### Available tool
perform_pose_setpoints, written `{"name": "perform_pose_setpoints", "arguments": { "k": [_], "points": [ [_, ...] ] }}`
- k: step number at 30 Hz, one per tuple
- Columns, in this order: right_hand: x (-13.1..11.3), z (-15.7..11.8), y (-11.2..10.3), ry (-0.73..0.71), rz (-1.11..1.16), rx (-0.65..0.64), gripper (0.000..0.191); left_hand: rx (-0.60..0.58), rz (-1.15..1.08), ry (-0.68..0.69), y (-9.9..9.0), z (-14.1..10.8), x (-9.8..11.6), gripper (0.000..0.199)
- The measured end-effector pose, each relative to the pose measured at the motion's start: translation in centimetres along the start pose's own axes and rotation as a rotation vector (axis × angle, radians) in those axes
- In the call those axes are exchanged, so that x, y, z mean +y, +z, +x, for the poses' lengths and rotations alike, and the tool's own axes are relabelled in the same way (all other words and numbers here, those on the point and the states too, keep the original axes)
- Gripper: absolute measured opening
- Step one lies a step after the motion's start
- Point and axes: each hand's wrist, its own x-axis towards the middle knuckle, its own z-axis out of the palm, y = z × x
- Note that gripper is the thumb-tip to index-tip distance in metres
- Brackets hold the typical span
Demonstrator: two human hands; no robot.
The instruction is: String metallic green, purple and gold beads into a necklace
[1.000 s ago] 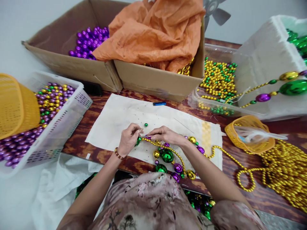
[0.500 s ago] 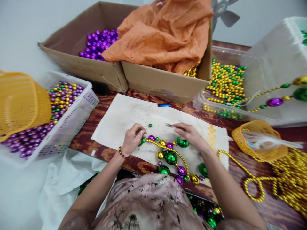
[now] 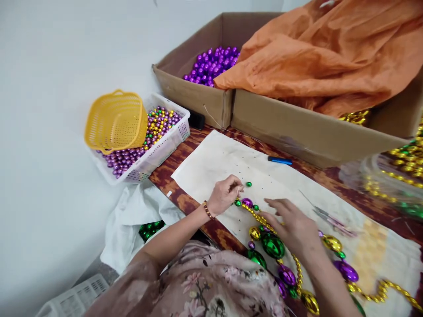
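Observation:
My left hand (image 3: 228, 193) is closed in a pinch at the end of a bead necklace (image 3: 272, 245), where a short bit of pale string shows at the fingertips. Large green, purple and gold beads and a strand of small gold ones trail from there across the white cloth (image 3: 211, 156). My right hand (image 3: 294, 222) is open above the beads, fingers stretched toward the left hand and holding nothing. To its right, pink-handled scissors (image 3: 333, 220) lie on the cloth. One loose green bead (image 3: 249, 184) sits just beyond the left fingertips.
A blue pen-like object (image 3: 280, 160) lies at the cloth's far edge. Behind stands a cardboard box (image 3: 317, 127) with purple beads and an orange sheet (image 3: 317, 66). At left, a yellow basket (image 3: 115, 121) rests on a white crate (image 3: 168, 152) of beads. A bead-filled clear container (image 3: 380, 176) stands right.
My right hand has put the scissors down on the cloth and moved toward my left hand, opening. My left hand keeps its pinch. The view has swung to the left.

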Motion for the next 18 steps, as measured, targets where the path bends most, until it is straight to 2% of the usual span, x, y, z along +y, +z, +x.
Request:
{"name": "perform_pose_setpoints", "arguments": {
  "k": [2,4,6,7,9,11,14,16,17,18],
  "points": [
    [-2.6,1.6,1.1,-0.025,-0.05,-0.063,0.035,0.009,-0.009,0.007,0.2,0.0,-0.1,0.018],
    [-3.7,2.4,2.1,-0.032,-0.075,-0.101,0.034,0.056,-0.016,0.031,0.0,-0.1,-0.3,0.018],
    [-3.7,2.7,2.7,-0.024,-0.049,-0.116,0.033,0.19,-0.016,0.069,-1.0,-0.8,-0.7,0.016],
    [-3.5,2.7,2.8,-0.016,-0.025,-0.118,0.033,0.297,-0.011,0.085,-2.0,-1.4,-0.9,0.014],
    [-3.0,2.6,2.9,0.002,0.02,-0.126,0.033,0.562,-0.006,0.077,-5.1,-3.3,-1.7,0.014],
    [-2.6,2.6,2.9,0.015,0.059,-0.148,0.035,0.859,-0.041,0.04,-9.2,-5.9,-3.0,0.02],
    [-2.3,2.6,3.1,0.043,0.109,-0.178,0.036,1.143,-0.064,-0.117,-15.8,-9.8,-5.7,0.029],
    [-2.3,2.7,3.1,0.073,0.129,-0.195,0.037,1.212,0.058,-0.323,-19.3,-11.2,-7.7,0.027],
    [-2.4,2.7,3.1,0.086,0.136,-0.208,0.037,1.189,0.166,-0.435,-20.6,-11.4,-8.5,0.026],
    [-2.5,2.8,3.0,0.096,0.142,-0.225,0.038,1.156,0.201,-0.484,-21.7,-11.2,-9.3,0.025]
  ]
}}
